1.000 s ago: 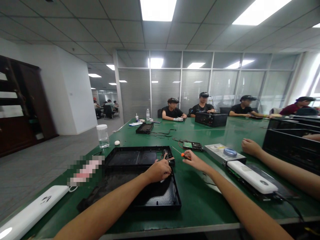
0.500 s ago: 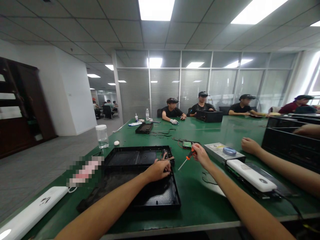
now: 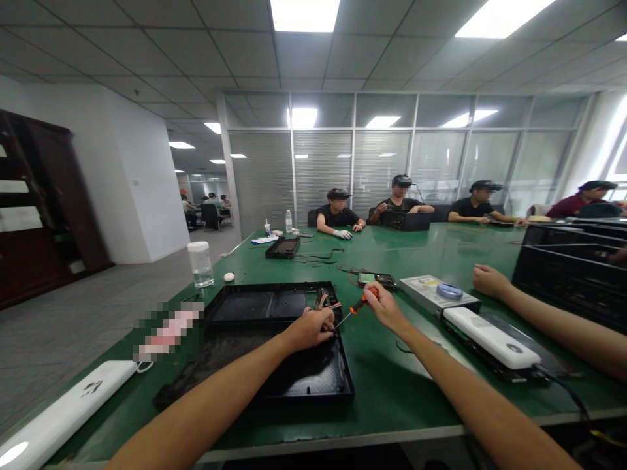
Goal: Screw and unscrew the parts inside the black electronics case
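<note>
My right hand (image 3: 383, 305) is closed around the orange and black handle of a screwdriver (image 3: 361, 301). The thin metal shaft slants down to the left, and its tip is beside the fingers of my left hand (image 3: 313, 328). Those fingers are pinched together over the right part of a black plastic casing (image 3: 318, 382); what they hold is too small or hidden to make out. The casing lies open, with a second shallow section (image 3: 255, 304) behind it. Coloured wires (image 3: 322, 303) stick up at that section's right end, just behind my left hand.
Left of the casing are a clear jar with a white lid (image 3: 200, 266) and a long white device (image 3: 73, 408). On the right lie a metal box (image 3: 431, 294), a white power bank-like device (image 3: 490, 336) and another person's arm (image 3: 533, 310). Several people sit across the green table.
My right hand has moved left and slightly down, bringing the screwdriver tip to the fingers of my left hand. The left hand has barely moved.
</note>
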Demonstrator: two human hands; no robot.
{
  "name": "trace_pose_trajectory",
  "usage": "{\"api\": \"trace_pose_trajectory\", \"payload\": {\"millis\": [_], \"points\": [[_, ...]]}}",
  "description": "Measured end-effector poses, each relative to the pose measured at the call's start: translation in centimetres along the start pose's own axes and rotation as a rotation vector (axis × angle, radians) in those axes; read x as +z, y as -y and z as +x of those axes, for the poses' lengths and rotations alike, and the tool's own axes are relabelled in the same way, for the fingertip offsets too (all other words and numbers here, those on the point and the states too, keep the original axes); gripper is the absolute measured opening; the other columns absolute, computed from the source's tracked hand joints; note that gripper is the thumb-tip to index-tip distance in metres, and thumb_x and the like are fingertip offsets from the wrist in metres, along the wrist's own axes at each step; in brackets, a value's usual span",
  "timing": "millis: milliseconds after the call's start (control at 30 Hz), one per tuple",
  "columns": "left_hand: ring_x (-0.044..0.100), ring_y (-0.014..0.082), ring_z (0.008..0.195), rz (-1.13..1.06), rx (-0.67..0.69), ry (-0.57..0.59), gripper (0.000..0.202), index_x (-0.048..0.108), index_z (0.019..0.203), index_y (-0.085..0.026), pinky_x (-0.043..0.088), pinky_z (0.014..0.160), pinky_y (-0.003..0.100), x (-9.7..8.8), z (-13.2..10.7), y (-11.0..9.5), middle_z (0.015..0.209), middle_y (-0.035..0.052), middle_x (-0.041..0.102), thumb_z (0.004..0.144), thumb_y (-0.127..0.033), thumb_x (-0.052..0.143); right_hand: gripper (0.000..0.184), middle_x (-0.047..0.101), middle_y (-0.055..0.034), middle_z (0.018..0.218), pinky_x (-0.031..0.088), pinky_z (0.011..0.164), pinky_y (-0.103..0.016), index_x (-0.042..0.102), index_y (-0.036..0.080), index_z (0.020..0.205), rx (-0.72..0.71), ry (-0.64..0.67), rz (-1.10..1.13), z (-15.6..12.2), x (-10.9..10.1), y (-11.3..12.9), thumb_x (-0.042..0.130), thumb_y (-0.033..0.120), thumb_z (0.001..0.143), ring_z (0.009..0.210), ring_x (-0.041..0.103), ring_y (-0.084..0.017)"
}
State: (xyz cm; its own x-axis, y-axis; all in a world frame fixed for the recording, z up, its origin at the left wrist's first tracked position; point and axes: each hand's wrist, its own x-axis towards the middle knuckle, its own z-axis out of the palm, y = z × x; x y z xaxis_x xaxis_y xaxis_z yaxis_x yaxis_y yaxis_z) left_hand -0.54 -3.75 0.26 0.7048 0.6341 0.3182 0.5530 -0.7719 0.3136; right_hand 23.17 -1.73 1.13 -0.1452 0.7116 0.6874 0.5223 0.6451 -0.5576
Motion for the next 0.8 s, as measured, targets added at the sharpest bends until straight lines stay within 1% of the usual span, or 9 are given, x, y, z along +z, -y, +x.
{"api": "trace_pose_trajectory", "payload": {"millis": [100, 233, 367, 433, 500, 600, 667, 733, 800], "points": [[0.059, 0.0134, 0.084, 0.015, -0.015, -0.014, 0.024, 0.043, 0.09, -0.017, 0.033, 0.085, 0.03, 0.3, 0.0, 0.3, 0.086, -0.0016, 0.064, 0.072, -0.015, 0.059, 0.028, 0.052, -0.0005, 0.062, 0.034, 0.056, -0.024, 0.049, 0.019, 0.077, -0.095, 0.069, -0.181, 0.5, -1.0, 1.9, 0.036, 0.043, 0.083, 0.056, 0.048, -0.014], [0.059, 0.0123, 0.083, 0.009, -0.018, -0.015, 0.025, 0.044, 0.091, -0.017, 0.034, 0.085, 0.029, 0.6, 0.1, 0.6, 0.085, -0.0018, 0.064, 0.071, -0.015, 0.059, 0.036, 0.056, -0.0038, 0.057, 0.03, 0.057, -0.025, 0.054, 0.019, 0.068, -0.161, 0.227, -0.522, 1.6, -2.1, 5.8, 0.04, 0.049, 0.081, 0.058, 0.053, -0.017], [0.059, 0.0121, 0.082, 0.001, -0.003, -0.013, 0.028, 0.045, 0.095, -0.017, 0.034, 0.085, 0.028, 0.6, 0.1, 0.6, 0.084, -0.0019, 0.064, 0.071, -0.014, 0.059, 0.036, 0.062, -0.0048, 0.068, 0.031, 0.059, -0.026, 0.056, 0.02, 0.09, -0.219, 0.403, -0.577, 3.0, -1.9, 9.3, 0.038, 0.051, 0.083, 0.063, 0.056, -0.018], [0.059, 0.0123, 0.083, -0.008, 0.008, -0.014, 0.028, 0.045, 0.095, -0.017, 0.035, 0.084, 0.027, 0.5, 0.0, 0.6, 0.084, -0.0019, 0.064, 0.071, -0.013, 0.059, 0.039, 0.062, -0.006, 0.069, 0.032, 0.061, -0.026, 0.056, 0.02, 0.088, -0.235, 0.457, -0.613, 3.6, -1.5, 10.4, 0.037, 0.053, 0.082, 0.066, 0.057, -0.019], [0.059, 0.0125, 0.084, -0.016, 0.018, -0.015, 0.028, 0.045, 0.095, -0.017, 0.036, 0.083, 0.026, 0.3, 0.0, 0.5, 0.083, -0.002, 0.064, 0.071, -0.013, 0.058, 0.044, 0.062, -0.0082, 0.067, 0.032, 0.063, -0.028, 0.058, 0.018, 0.08, -0.22, 0.452, -0.683, 4.0, -1.1, 11.2, 0.036, 0.057, 0.082, 0.068, 0.057, -0.021], [0.059, 0.0122, 0.083, -0.024, 0.029, -0.016, 0.028, 0.046, 0.094, -0.017, 0.037, 0.08, 0.024, 0.1, -0.1, 0.4, 0.081, -0.0018, 0.063, 0.07, -0.012, 0.059, 0.042, 0.062, -0.0079, 0.068, 0.032, 0.061, -0.027, 0.057, 0.018, 0.086, -0.224, 0.48, -0.687, 4.3, -0.7, 11.8, 0.037, 0.055, 0.082, 0.065, 0.057, -0.02], [0.058, 0.0118, 0.082, -0.028, 0.036, -0.024, 0.026, 0.046, 0.092, -0.017, 0.037, 0.079, 0.023, 0.0, -0.2, 0.3, 0.081, -0.002, 0.063, 0.07, -0.011, 0.059, 0.04, 0.062, -0.0072, 0.067, 0.032, 0.059, -0.026, 0.058, 0.019, 0.083, -0.237, 0.495, -0.678, 4.4, -0.6, 11.9, 0.038, 0.054, 0.081, 0.063, 0.056, -0.019], [0.058, 0.0117, 0.081, -0.026, 0.04, -0.026, 0.026, 0.046, 0.091, -0.017, 0.036, 0.078, 0.023, -0.1, -0.3, 0.2, 0.08, -0.0024, 0.063, 0.07, -0.011, 0.059, 0.043, 0.059, -0.0075, 0.061, 0.032, 0.059, -0.027, 0.057, 0.018, 0.069, -0.225, 0.432, -0.688, 4.4, -0.6, 11.4, 0.04, 0.056, 0.079, 0.062, 0.055, -0.019], [0.057, 0.0121, 0.081, -0.011, 0.035, -0.026, 0.025, 0.046, 0.091, -0.018, 0.035, 0.08, 0.025, -0.3, -0.4, 0.1, 0.081, -0.0028, 0.062, 0.07, -0.012, 0.058, 0.045, 0.055, -0.0062, 0.056, 0.032, 0.058, -0.027, 0.053, 0.018, 0.058, -0.203, 0.343, -0.618, 4.3, -0.6, 10.1, 0.04, 0.056, 0.079, 0.06, 0.053, -0.018]]}}
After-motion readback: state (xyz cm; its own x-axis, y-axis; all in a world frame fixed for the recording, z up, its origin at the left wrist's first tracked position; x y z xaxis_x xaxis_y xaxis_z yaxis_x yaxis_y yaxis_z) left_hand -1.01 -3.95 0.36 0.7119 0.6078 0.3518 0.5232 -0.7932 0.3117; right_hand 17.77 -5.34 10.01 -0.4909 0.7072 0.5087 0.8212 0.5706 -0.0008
